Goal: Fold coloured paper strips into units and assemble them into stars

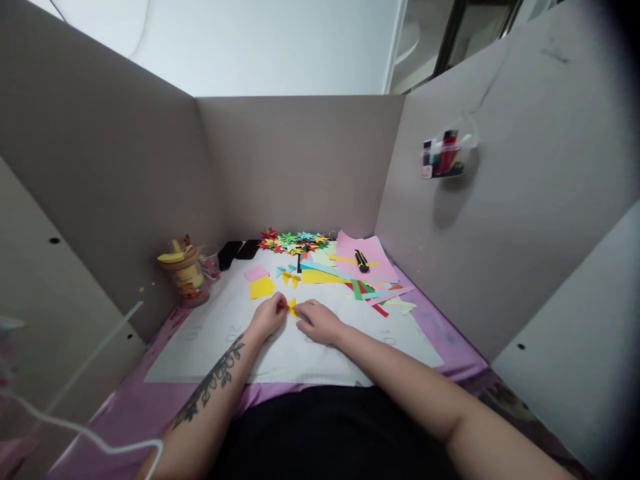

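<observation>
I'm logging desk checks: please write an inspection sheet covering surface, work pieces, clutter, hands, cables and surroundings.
Surface: white sheet over purple cloth.
Work pieces: yellow folded paper; paper stars heaped at the back; paper strips to the right.
Clutter: cutter on pink paper; cup at the left; two flat black objects near it.
Hands: left hand and right hand, with the yellow folded paper between them; exact grip unclear.
Cables: white cord, lower left.
Surroundings: grey panels on three sides; a small holder hangs on the right one.

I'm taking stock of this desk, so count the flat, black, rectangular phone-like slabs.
2. The left black slab lies beside the small clear container; the right black slab beside the pile of multicoloured folded-paper stars. More could be hidden under that pile.
</observation>
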The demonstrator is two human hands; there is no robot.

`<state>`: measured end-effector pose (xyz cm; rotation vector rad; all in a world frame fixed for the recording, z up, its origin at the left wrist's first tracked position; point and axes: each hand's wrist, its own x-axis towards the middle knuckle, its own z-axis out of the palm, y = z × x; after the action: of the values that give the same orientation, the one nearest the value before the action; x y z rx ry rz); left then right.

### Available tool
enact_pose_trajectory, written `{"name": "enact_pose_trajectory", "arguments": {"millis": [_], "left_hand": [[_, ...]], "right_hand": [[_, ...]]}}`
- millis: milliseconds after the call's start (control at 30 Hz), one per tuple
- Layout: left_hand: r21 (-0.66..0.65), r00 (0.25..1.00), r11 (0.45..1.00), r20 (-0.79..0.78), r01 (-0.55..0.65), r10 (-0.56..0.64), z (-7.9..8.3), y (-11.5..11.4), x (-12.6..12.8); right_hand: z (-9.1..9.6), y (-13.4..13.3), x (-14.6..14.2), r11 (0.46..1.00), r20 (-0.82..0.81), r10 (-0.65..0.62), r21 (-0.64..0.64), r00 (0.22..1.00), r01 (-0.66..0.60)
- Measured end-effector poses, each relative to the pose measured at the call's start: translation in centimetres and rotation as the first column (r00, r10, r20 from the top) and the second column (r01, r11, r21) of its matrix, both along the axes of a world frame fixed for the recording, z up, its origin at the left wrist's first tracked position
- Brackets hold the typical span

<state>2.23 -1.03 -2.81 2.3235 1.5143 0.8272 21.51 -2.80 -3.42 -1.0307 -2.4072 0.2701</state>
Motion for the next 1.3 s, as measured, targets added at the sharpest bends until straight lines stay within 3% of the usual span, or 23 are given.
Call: {"name": "enact_pose_trajectory", "arguments": {"millis": [300, 600, 733, 867, 1000, 1100, 1300], "left_hand": [[0.027, 0.998, 1.0, -0.055, 0.013, -0.012, 0.3, 0.2, 0.3], [-0.023, 0.995, 0.998, 0.078, 0.061, -0.059, 0.8, 0.2, 0.5], [-0.028, 0.982, 0.999, 0.188, 0.031, -0.025, 1.2, 0.0, 0.8], [0.002, 0.964, 0.999, 0.266, -0.032, 0.031, 1.5, -0.3, 1.1], [0.009, 0.935, 0.997, 0.348, -0.081, 0.073, 1.4, -0.4, 1.3], [-0.014, 0.907, 0.999, 0.417, -0.051, 0.052, 1.0, -0.3, 1.3], [-0.003, 0.947, 0.999, 0.318, 0.042, -0.038, 0.5, -0.1, 1.0]], "right_hand": [[-0.2, 1.8, -0.3, 0.999, -0.095, 0.008, -0.041, 0.995, -0.012], [-0.9, 3.1, -0.4, 0.989, -0.225, -0.109, -0.124, 0.968, 0.083], [-0.6, 2.7, -0.6, 0.965, -0.41, -0.175, -0.253, 0.895, 0.073], [-0.1, 2.4, -0.8, 0.963, -0.532, -0.2, -0.263, 0.823, 0.064], [0.3, 2.3, -0.8, 0.959, -0.542, -0.193, -0.282, 0.818, 0.039], [0.4, 2.2, -0.8, 0.961, -0.541, -0.202, -0.271, 0.817, 0.059], [0.5, 2.1, -0.8, 0.967, -0.513, -0.179, -0.25, 0.84, 0.054]]}}
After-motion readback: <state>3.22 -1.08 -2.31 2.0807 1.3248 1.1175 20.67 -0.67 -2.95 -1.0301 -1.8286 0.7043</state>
